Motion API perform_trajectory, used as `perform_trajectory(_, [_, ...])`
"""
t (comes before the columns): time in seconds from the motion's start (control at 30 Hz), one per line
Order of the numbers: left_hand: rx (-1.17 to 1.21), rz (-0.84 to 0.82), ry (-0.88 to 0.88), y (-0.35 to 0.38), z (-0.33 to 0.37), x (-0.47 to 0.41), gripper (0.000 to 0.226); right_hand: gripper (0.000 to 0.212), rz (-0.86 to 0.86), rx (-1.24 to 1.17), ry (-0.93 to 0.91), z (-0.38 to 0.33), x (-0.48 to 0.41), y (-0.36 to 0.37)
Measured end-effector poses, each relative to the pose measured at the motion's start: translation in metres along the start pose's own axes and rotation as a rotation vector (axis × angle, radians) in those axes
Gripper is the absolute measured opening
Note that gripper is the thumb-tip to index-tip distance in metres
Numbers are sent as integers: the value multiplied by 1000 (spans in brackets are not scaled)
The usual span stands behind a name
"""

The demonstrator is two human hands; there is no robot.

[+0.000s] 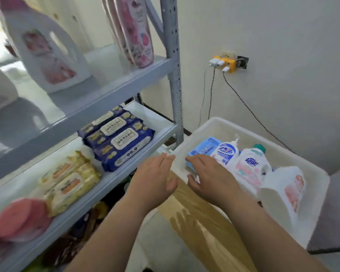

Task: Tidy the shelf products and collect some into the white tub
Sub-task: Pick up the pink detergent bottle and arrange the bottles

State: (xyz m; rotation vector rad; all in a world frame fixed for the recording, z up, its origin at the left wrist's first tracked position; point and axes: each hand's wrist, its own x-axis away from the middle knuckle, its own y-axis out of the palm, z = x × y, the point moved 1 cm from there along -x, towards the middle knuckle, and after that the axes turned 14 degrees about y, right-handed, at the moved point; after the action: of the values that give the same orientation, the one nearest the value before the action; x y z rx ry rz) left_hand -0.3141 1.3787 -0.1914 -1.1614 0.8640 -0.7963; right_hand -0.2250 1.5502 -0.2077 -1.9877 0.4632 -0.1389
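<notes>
Both hands hold nothing, fingers straight — the left hand (155, 174) just outside the rim of the white plastic tub (220, 124), the right hand (210, 176) above its flat light-blue pack (201, 149).

single head view, angled forward and down, close over shelf (114, 89) and white tub (220, 124)

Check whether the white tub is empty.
Not empty. The tub holds a blue pack, a pump bottle, a green-capped bottle and a white jug.
</notes>
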Motion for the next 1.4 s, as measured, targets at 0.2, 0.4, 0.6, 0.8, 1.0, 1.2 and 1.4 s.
perform_trajectory(0.2, [-131, 147, -57, -66, -73, 61, 54, 49, -16, 89, -177, -118, -44, 3])
perform_trajectory(0.4, [-261, 243, -142, -130, -146, 109, 50, 44, 63, -10, -270, -218, -83, 6])
perform_trajectory(0.6, [-290, 179, -278, -171, -208, 124, 60, 38, 153, -144, -291, -275, -120, 12])
perform_trajectory(0.8, [-241, 19, -374, -174, -249, 121, 76, 40, 46, -483, -98, -307, -197, 11])
perform_trajectory(1.0, [-227, 47, -387, -169, -251, 123, 82, 62, -55, -741, 229, -328, -294, 11])
perform_trajectory(1.2, [-185, 57, -402, -173, -251, 122, 74, 63, -178, -765, 241, -350, -343, 13])
perform_trajectory(1.4, [-156, 98, -397, -174, -249, 122, 73, 20, -180, -705, 167, -354, -339, 20])
